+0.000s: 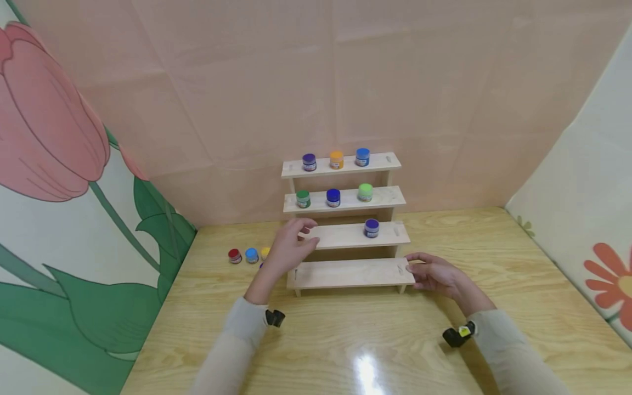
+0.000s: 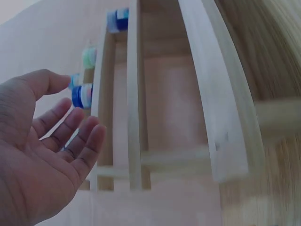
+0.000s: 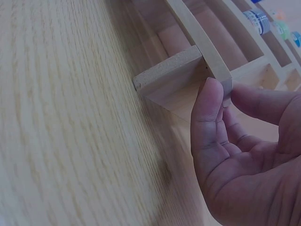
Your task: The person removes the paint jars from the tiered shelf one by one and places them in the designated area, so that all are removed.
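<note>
Pale wooden four-tier stepped shelf [image 1: 350, 274] stands on the wood-grain desk [image 1: 316, 340]. Right hand [image 1: 436, 276]: grip pinches the near tier's right end. Left hand [image 1: 291, 247]: grip relaxed and unladen, near the next tier's left end. That tier bears a small round purple-lidded jar [image 1: 372, 229] (right of centre).

The head view looks from in front of and above the shelf [image 1: 350, 273], forward and down, far enough back to frame it whole. The left wrist view, turned sideways, looks from near the shelf's left end past the left hand [image 2: 44, 150]. The right wrist view, also sideways, looks closely at the shelf's right end. Head and right wrist views share the right hand [image 3: 244, 160] at the shelf's lowest right corner.
</note>
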A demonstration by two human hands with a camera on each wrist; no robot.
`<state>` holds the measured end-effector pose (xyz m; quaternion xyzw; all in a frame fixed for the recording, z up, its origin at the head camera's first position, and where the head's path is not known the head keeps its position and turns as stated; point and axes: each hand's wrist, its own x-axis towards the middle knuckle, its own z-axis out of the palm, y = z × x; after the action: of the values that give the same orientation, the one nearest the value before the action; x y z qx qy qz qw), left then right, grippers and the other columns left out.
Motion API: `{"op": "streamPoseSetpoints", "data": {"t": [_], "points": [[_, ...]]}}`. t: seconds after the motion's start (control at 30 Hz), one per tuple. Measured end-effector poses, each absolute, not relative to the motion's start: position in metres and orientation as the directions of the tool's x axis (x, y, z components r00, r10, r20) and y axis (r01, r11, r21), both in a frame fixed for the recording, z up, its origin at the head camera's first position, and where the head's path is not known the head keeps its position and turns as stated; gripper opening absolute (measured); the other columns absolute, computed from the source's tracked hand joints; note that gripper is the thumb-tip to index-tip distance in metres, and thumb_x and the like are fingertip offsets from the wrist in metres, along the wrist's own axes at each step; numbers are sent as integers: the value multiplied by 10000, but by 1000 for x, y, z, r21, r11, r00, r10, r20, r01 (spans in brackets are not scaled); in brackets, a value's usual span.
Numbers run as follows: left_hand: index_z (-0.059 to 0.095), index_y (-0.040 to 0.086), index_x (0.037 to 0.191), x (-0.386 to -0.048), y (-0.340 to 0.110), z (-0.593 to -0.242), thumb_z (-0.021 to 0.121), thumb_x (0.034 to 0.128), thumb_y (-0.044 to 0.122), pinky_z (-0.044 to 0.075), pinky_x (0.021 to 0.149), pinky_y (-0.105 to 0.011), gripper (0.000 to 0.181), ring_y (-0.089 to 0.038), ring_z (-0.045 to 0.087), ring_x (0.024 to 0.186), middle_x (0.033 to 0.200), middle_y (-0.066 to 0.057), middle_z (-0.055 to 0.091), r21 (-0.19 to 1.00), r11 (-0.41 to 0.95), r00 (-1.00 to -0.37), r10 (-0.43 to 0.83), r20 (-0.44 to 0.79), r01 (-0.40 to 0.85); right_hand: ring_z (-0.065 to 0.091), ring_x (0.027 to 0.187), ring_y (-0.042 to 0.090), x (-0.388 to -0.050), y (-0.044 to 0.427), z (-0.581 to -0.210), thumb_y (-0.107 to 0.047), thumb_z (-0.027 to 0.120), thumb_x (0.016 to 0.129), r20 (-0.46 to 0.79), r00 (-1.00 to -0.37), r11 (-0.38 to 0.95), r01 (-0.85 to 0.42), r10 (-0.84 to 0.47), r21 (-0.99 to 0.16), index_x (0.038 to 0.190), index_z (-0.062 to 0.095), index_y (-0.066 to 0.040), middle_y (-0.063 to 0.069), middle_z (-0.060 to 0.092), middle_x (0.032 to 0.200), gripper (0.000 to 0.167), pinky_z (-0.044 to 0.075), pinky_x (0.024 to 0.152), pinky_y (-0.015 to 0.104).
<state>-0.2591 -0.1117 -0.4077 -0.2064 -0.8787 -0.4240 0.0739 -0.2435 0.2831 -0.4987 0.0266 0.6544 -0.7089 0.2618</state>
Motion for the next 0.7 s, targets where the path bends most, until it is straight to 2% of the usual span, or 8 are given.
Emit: {"op": "streamPoseSetpoints", "data": {"t": [0.7], "points": [[627,140,1298,-277,-45,-406,726,950,225,564,927,-295,372,-165,609,1146,1280,-1,623,711,559,-891,395,224,426,685,832,136,-243,285,-499,-94,614,1005,-379,-855,-37,418,-354,-908,1236,547,-146,29,714,984,245,599,689,260]]}}
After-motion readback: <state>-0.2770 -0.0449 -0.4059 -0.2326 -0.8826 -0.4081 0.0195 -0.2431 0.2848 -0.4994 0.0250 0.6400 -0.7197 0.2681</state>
